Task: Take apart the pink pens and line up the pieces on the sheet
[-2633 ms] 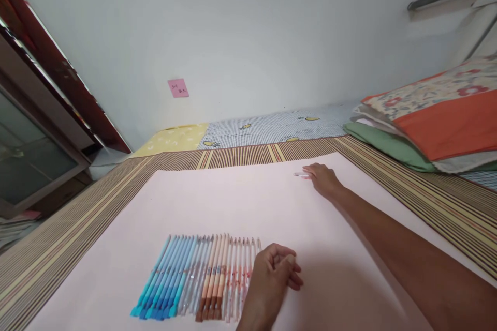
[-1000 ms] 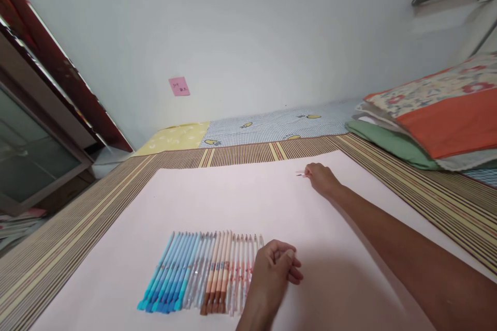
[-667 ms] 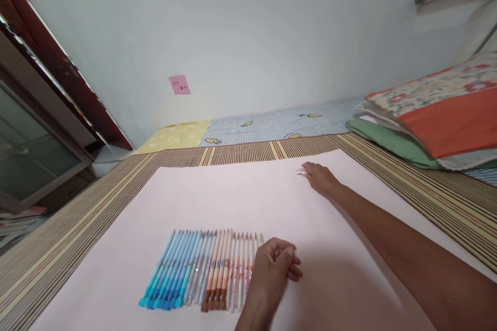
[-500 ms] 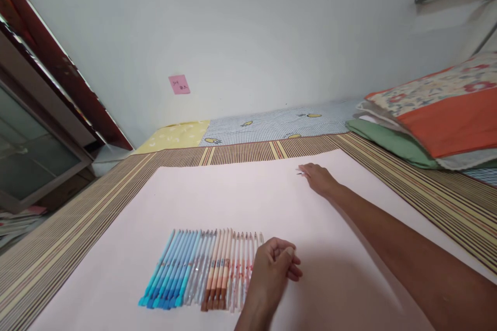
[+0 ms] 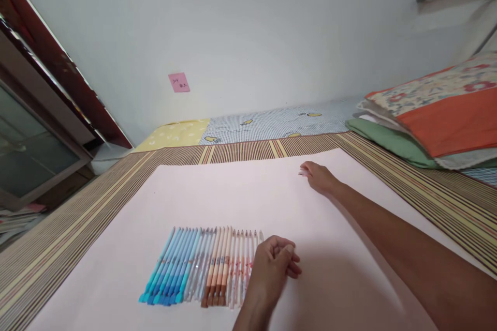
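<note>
Our right hand (image 5: 318, 178) pinches a pale object (image 5: 303, 171) near the far right corner of the pink sheet (image 5: 217, 191), while our left hand (image 5: 273, 264) curls loosely by the row of pens (image 5: 190, 264), whether gripping anything we cannot tell.

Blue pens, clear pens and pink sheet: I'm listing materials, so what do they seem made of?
Blue pens: probably plastic, opaque, satin-looking; smooth, nothing shows through.
Clear pens: likely transparent plastic; pink shows through, with small highlights.
Pink sheet: perhaps paper or card, matte; no weave or sharp reflections, though vinyl is possible.
</note>
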Demonstrator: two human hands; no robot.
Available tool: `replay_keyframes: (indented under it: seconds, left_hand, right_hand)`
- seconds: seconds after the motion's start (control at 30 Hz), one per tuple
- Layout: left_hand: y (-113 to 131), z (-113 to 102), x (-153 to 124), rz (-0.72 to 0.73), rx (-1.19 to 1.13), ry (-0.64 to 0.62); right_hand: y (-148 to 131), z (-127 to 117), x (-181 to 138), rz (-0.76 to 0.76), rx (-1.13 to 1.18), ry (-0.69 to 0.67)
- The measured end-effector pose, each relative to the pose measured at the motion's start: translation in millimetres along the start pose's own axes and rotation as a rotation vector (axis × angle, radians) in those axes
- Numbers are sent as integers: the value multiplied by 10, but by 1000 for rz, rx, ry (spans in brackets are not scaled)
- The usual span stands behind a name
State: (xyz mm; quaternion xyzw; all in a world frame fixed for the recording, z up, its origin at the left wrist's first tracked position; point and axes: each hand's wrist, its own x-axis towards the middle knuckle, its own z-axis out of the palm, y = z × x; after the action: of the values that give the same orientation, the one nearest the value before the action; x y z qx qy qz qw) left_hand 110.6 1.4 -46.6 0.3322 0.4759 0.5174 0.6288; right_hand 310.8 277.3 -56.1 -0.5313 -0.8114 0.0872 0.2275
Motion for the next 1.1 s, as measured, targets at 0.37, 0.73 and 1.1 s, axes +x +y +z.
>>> replay_keyframes:
  seconds: [0.37, 0.73, 1.1]
  left_hand:
    - [0, 22, 1, -15, -4, 19]
    - [-10, 21, 11, -22, 14, 35]
    - [-18, 4, 9, -21, 15, 33]
  right_hand:
    - [84, -31, -60, 2, -31, 24]
    - [44, -4, -52, 3, -79, 32]
    - [393, -63, -41, 227, -95, 153]
